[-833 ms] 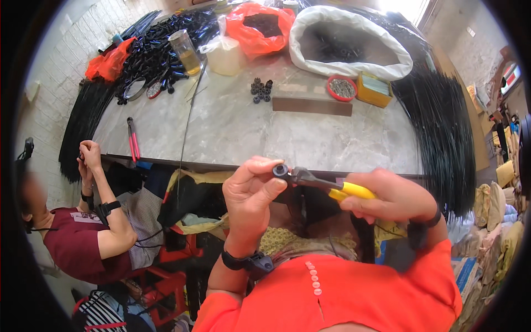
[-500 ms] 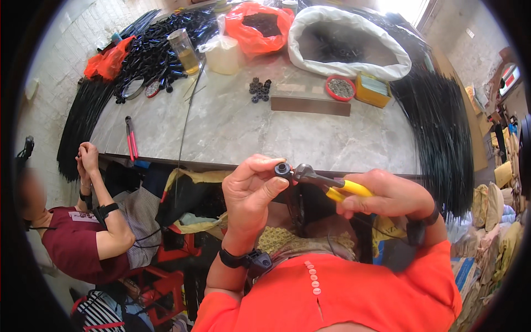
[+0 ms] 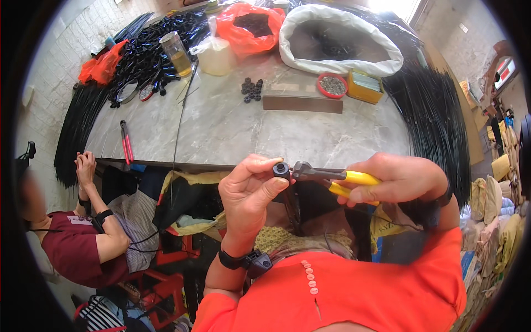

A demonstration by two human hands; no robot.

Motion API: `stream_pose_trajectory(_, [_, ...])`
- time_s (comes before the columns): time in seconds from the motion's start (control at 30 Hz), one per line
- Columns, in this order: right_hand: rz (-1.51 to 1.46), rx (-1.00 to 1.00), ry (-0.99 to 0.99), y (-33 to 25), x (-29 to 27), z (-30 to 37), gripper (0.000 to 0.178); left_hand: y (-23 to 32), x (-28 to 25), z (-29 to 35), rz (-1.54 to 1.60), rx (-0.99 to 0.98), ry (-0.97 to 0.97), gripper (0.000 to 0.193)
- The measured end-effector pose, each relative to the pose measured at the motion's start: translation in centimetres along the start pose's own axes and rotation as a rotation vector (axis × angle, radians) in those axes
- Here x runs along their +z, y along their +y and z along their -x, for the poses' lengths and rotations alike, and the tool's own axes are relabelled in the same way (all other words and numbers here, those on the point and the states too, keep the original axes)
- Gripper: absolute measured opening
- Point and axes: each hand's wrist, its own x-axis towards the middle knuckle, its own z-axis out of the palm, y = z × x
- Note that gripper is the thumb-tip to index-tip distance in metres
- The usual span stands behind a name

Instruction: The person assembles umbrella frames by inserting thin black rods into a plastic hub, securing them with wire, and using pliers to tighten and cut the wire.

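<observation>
Between the thumb and fingers of my left hand (image 3: 246,191) is a small black ring-shaped plastic part (image 3: 281,169), its round opening facing up. My right hand (image 3: 395,180) is closed round the yellow handles of a pair of pliers (image 3: 316,174). Their grey jaws point left and come right up to the side of the black part; whether they grip anything there is too small to tell. Both hands are in front of the table's near edge, above my lap.
On the grey table (image 3: 221,133) are a cluster of small black parts (image 3: 252,89), a brown bar (image 3: 303,104), a red dish (image 3: 332,86), a yellow box (image 3: 365,86), a white sack (image 3: 395,65) and pink-handled pliers (image 3: 126,145). Long black strands (image 3: 437,122) hang rightward. A co-worker (image 3: 83,243) sits left.
My right hand has shifted slightly right and up, and the pliers lie more level. My left hand keeps its pinch on the black part. The whole view has shifted a little.
</observation>
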Motion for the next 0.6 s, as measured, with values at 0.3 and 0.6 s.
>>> stream_pose_trajectory(0.3, [-0.096, 0.038, -0.027, 0.3, 0.3, -0.3, 0.044, 0.1, 0.0, 0.0, 0.003, -0.013, 0.007, 0.027])
stream_pose_trajectory(0.6, [-0.007, 0.081, -0.063, -1.3, -0.6, -0.3, 0.045, -0.2, -0.1, -0.1, 0.006, 0.006, -0.006, 0.028])
